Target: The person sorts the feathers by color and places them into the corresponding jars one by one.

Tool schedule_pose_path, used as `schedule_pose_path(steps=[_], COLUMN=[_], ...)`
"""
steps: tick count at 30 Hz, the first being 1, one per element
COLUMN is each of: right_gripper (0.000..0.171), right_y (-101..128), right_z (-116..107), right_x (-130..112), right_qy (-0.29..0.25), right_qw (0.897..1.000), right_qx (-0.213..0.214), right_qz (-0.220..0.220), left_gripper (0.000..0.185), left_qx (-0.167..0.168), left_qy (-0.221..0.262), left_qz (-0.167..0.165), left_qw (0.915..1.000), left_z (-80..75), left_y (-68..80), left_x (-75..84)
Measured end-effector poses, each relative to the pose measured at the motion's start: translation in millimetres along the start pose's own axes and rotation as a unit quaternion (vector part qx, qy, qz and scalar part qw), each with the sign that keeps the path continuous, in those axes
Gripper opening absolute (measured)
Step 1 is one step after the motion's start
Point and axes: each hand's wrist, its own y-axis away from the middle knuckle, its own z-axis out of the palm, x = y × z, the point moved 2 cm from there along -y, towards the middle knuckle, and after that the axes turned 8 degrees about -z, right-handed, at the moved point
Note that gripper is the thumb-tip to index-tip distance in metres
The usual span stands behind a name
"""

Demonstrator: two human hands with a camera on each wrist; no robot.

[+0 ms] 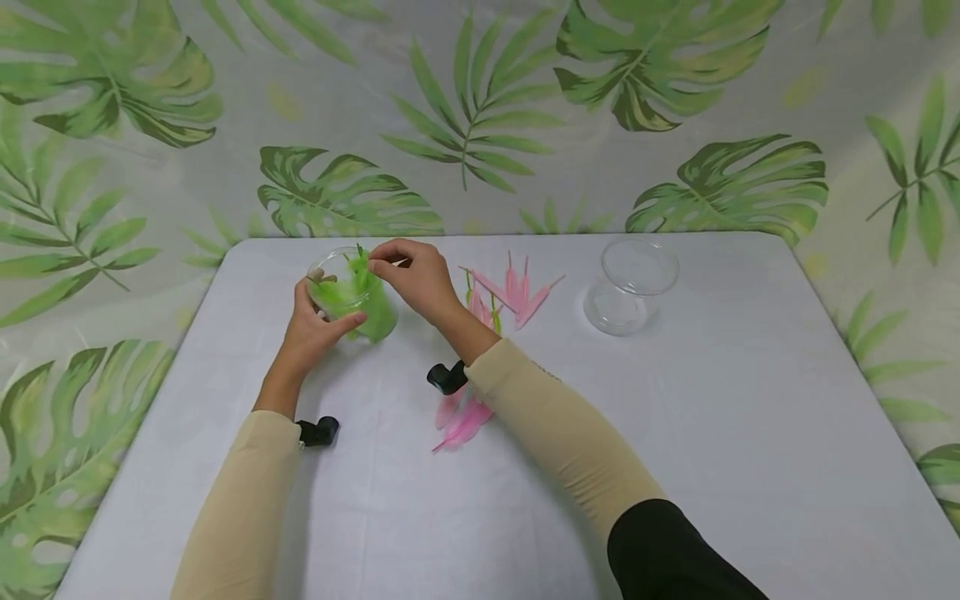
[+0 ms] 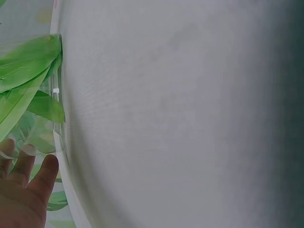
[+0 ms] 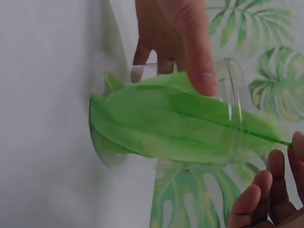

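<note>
At the left side of the feather jar (image 3: 232, 102), the left hand (image 1: 315, 321) has its grip closed about the clear wall, thumb across the near side and fingers round the far side. Green feathers (image 3: 161, 109) lie lengthwise inside the jar, so they sit within the left hand's grip with only the wall between. At the jar's rim, on its right, the right hand (image 1: 416, 275) pinches the thin end of one green feather, which sticks out past the rim. Farther right of the jar, pink feathers (image 1: 517, 292) lie fanned on the tabletop (image 1: 720, 417), and more pink ones (image 1: 465, 425) lie right of the jar and nearer the person, partly under the right sleeve (image 1: 555, 425). Well to the jar's right stands a second clear jar (image 1: 641, 275). The right wrist view shows what the head view gives only small: the green quill between the right fingertips, and the left thumb pressed flat along the jar. The left wrist view catches just part of the jar and some left fingertips against it; the second jar shows in the head view alone.
</note>
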Motion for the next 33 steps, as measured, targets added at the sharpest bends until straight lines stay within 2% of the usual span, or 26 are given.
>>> schedule_pose_path(steps=[3, 9, 11, 18, 22, 25, 28, 33], right_gripper=[0.021, 0.038, 0.04, 0.03, 0.027, 0.029, 0.03, 0.033], right_y=[0.2, -0.4, 0.5, -0.6, -0.9, 0.9, 2.7, 4.4], right_z=[0.4, 0.0, -1.7, -20.1, -38.1, -52.6, -65.5, -77.2], right_x=[1.0, 5.7, 7.8, 21.6, 39.7, 56.4, 69.4, 83.0], right_qy=[0.0, -0.005, -0.002, -0.01, -0.008, 0.017, 0.049, 0.1], right_qw=[1.0, 0.994, 0.992, 0.997, 0.996, 0.993, 0.992, 0.988], right_qx=[-0.015, -0.111, -0.125, -0.074, -0.084, -0.097, -0.087, -0.063], right_qz=[0.0, 0.011, 0.012, 0.02, 0.043, 0.066, 0.083, 0.099], left_gripper=[0.1, 0.097, 0.096, 0.099, 0.1, 0.102, 0.101, 0.1], left_qx=[-0.007, -0.012, -0.011, -0.009, -0.007, -0.003, 0.001, -0.002], left_qy=[0.004, 0.005, 0.006, -0.008, -0.015, -0.016, -0.015, -0.012], left_qz=[-0.007, -0.007, -0.007, -0.012, -0.017, -0.016, -0.012, -0.015], left_qw=[0.9999, 0.9999, 0.9999, 0.9999, 0.9997, 0.9997, 0.9998, 0.9998], left_z=[1.1, 4.3, 4.8, 4.5, 3.1, 2.0, 1.0, 1.1], left_y=[5.5, 23.2, 24.6, 23.8, 15.5, 6.2, 1.4, 10.1], left_x=[6.6, 28.7, 30.5, 31.2, 21.9, 10.5, 3.6, 12.8])
